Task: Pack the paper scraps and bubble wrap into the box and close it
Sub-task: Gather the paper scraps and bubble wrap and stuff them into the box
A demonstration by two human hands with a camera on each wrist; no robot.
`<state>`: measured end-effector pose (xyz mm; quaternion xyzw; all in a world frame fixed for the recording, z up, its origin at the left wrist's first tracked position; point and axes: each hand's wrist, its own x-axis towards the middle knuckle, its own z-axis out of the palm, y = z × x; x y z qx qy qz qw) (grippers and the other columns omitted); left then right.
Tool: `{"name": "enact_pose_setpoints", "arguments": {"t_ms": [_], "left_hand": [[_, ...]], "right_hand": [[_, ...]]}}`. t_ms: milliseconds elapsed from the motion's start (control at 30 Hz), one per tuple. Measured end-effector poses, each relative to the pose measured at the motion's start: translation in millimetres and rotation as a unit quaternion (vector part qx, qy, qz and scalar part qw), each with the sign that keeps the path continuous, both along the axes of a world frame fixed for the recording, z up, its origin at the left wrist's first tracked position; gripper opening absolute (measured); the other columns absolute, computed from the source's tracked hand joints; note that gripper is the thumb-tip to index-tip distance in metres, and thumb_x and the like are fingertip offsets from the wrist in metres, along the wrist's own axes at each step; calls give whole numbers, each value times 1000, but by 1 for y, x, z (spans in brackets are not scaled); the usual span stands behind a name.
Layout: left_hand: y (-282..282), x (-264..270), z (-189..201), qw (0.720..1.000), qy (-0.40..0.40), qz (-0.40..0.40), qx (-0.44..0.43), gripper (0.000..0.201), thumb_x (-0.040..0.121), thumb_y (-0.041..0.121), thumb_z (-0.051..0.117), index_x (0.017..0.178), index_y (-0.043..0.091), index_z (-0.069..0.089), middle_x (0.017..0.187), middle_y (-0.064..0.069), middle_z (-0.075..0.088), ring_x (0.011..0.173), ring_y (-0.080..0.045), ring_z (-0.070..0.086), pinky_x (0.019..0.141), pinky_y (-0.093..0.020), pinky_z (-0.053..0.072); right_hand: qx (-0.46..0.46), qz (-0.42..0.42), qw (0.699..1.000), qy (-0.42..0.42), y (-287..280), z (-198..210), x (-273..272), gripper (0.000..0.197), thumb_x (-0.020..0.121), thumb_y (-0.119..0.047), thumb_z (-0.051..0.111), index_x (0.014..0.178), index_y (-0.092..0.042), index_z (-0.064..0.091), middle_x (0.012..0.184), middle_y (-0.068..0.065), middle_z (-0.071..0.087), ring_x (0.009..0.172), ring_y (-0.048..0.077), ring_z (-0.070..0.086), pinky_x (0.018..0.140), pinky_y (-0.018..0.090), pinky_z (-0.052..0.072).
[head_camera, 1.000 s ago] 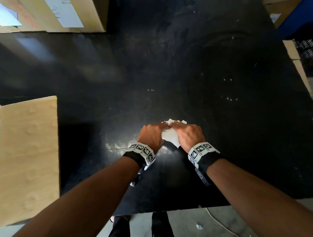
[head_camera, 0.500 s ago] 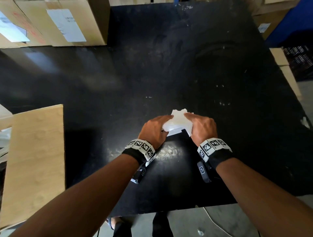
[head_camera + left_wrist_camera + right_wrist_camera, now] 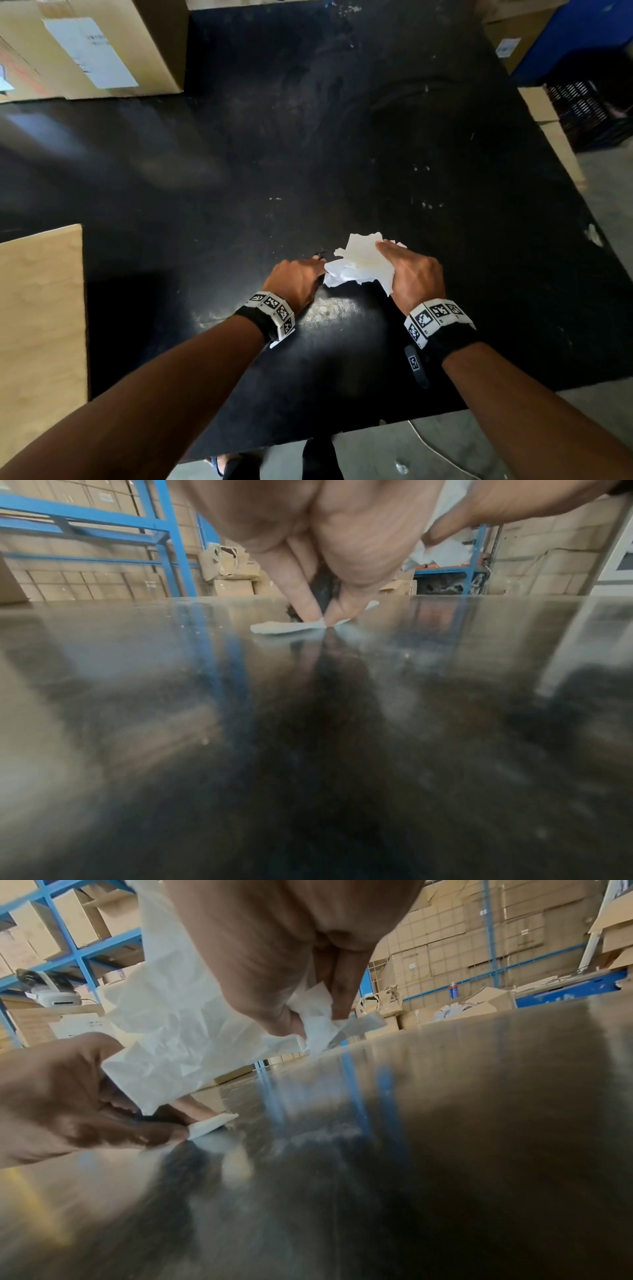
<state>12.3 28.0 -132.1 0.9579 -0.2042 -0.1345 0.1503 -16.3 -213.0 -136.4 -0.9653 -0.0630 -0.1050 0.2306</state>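
On the black table point(image 3: 342, 144), my right hand point(image 3: 394, 263) grips a crumpled bundle of white paper scraps point(image 3: 359, 265), held just above the tabletop. In the right wrist view the bundle point(image 3: 178, 1031) hangs from the thumb and fingers of that hand point(image 3: 315, 1018). My left hand point(image 3: 320, 265) is beside the bundle with its fingertips down on the table. There the left hand point(image 3: 323, 619) pinches a small flat white scrap point(image 3: 284, 628). A light cardboard panel point(image 3: 41, 325), seemingly a box flap, lies at the left edge. No bubble wrap is in view.
Large cardboard boxes point(image 3: 92, 51) with white labels stand at the table's far left corner. More cardboard point(image 3: 548, 113) and a blue rack point(image 3: 582, 37) lie past the right edge. The table's near edge point(image 3: 342, 431) is close to my body, with grey floor below.
My hands, which were together on the paper bundle, have parted. The right hand has carried the bundle slightly right and up; the left has dropped to the table onto a small scrap.
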Motion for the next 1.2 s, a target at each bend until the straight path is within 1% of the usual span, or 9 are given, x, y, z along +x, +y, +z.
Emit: {"name": "enact_pose_setpoints", "arguments": {"t_ms": [100,200,300,500,633,733,900,1067,1200], "left_hand": [[1,-1,3,998,-20,9,-58,29,103,22,54,126,28,70,105,-4,78,82,-25,75,85,-37,61],[3,0,9,994,-38,55,-84,30,100,17,58,125,25,72,109,-8,78,85,-28,76,86,-42,62],[12,2,11,990,-57,86,-95,38,93,10,62,123,30,74,115,-3,76,94,-29,75,87,-42,61],[34,-4,45,978,-131,54,-151,41,84,2,73,117,27,76,113,-2,77,94,-22,77,77,-38,64],[65,-12,92,963,-187,47,-191,34,88,11,66,116,26,77,114,0,77,96,-17,76,70,-38,64],[103,-19,138,949,-237,48,-205,33,90,9,66,117,24,77,117,2,76,101,-13,75,72,-36,64],[189,-43,212,925,-323,77,-186,34,92,10,63,120,26,76,123,5,73,107,-6,71,81,-29,62],[295,-92,258,889,-416,110,-154,39,87,2,72,118,26,77,118,7,74,102,-4,72,76,-29,63],[399,-140,276,888,-406,160,-147,38,91,7,62,120,27,76,119,6,74,97,-8,74,72,-32,64]], "right_hand": [[-2,11,1000,-11,-5,2,-8,62,62,15,81,119,-9,74,117,9,76,104,22,74,81,40,64],[-8,19,1000,-8,-8,2,-15,64,60,22,74,118,-5,74,115,12,76,100,25,76,77,42,64],[-2,20,1000,-9,-7,3,-20,65,60,22,73,119,-5,74,117,12,75,101,25,75,77,42,64],[16,69,996,-56,23,30,-20,67,55,32,65,114,1,75,112,16,76,97,29,76,75,46,64],[33,112,989,-93,53,65,-11,68,53,33,70,114,1,75,114,17,75,100,28,76,76,43,64],[44,146,980,-127,81,100,-2,66,60,33,61,117,2,73,117,18,74,104,29,74,81,44,63],[78,210,950,-219,156,162,10,50,83,19,43,121,3,72,123,17,71,112,27,71,93,41,59],[106,273,918,-268,263,221,7,49,80,25,63,123,3,70,125,18,70,115,26,70,95,42,59],[97,311,903,-279,363,251,-15,50,78,20,71,124,1,70,124,17,71,114,27,71,93,42,59]]}}
